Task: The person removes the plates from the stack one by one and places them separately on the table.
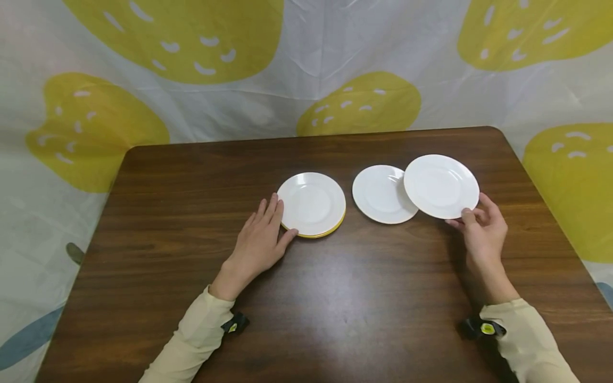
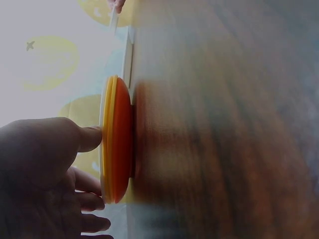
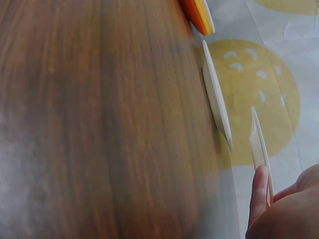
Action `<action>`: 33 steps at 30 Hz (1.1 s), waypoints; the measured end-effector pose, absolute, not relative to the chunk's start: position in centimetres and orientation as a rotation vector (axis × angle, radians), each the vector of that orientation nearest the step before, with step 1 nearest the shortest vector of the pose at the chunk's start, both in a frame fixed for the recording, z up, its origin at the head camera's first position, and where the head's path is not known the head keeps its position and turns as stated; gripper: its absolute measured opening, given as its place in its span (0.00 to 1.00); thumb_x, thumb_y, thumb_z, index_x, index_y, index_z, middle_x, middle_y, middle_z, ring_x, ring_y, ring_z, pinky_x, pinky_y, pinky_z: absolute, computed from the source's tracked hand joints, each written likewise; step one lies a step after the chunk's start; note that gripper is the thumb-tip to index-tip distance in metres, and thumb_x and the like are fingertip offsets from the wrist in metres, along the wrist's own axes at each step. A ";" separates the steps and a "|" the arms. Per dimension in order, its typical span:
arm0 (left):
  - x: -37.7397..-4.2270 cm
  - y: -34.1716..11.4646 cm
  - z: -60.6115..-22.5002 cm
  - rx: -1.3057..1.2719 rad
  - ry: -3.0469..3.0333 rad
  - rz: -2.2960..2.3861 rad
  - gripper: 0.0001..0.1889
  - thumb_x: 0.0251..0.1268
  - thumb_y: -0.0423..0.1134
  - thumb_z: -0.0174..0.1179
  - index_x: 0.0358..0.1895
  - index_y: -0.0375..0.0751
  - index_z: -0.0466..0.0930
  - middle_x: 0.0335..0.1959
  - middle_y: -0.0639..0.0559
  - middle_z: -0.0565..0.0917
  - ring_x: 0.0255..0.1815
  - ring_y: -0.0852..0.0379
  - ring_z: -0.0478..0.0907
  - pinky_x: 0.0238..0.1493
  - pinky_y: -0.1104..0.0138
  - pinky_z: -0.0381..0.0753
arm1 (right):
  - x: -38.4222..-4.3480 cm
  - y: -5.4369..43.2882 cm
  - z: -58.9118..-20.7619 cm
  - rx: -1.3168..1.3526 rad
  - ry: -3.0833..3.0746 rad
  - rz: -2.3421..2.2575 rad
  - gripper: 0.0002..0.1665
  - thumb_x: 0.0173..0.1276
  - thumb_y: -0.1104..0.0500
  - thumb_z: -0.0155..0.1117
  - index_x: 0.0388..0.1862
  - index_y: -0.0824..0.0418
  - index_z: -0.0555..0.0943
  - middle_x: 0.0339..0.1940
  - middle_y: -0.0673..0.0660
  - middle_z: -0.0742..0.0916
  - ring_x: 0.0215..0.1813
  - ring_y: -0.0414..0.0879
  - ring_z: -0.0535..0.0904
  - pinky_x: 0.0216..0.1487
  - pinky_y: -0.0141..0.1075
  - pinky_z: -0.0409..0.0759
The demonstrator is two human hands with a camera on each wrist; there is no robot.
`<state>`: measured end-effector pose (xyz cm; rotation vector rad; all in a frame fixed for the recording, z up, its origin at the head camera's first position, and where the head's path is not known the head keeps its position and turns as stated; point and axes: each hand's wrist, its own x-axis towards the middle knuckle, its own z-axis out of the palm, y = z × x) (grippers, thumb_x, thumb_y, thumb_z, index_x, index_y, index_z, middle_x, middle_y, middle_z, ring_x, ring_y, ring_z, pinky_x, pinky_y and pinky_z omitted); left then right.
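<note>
Sleeves [image 1: 189, 338]: pale, reaching in from the near side, both forearms angled inward.
Left hand [image 1: 257, 242]: fingers nearly straight, thumb spread well away, touching the rim of the stack [image 1: 312, 205] without wrapping round it.
Stack: on the table [image 1: 330, 303], white plate uppermost, yellow and orange beneath.
Right hand [image 1: 487, 234]: pinching the raised plate [image 1: 440, 186] by its rim, thumb on top, fingers underneath.
Raised plate: off the table, apart from the flat plate [image 1: 380, 197] beside the stack.
</note>
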<state>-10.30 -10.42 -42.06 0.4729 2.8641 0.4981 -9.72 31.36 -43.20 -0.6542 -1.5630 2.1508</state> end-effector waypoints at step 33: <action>-10.4 -10.7 -42.2 0.486 2.871 0.507 0.41 0.80 0.59 0.44 0.81 0.34 0.46 0.84 0.40 0.43 0.84 0.39 0.44 0.79 0.43 0.55 | -9.7 34.4 -44.1 -0.846 -1.532 2.145 0.35 0.71 0.76 0.49 0.76 0.69 0.59 0.27 0.52 0.82 0.25 0.38 0.84 0.28 0.29 0.86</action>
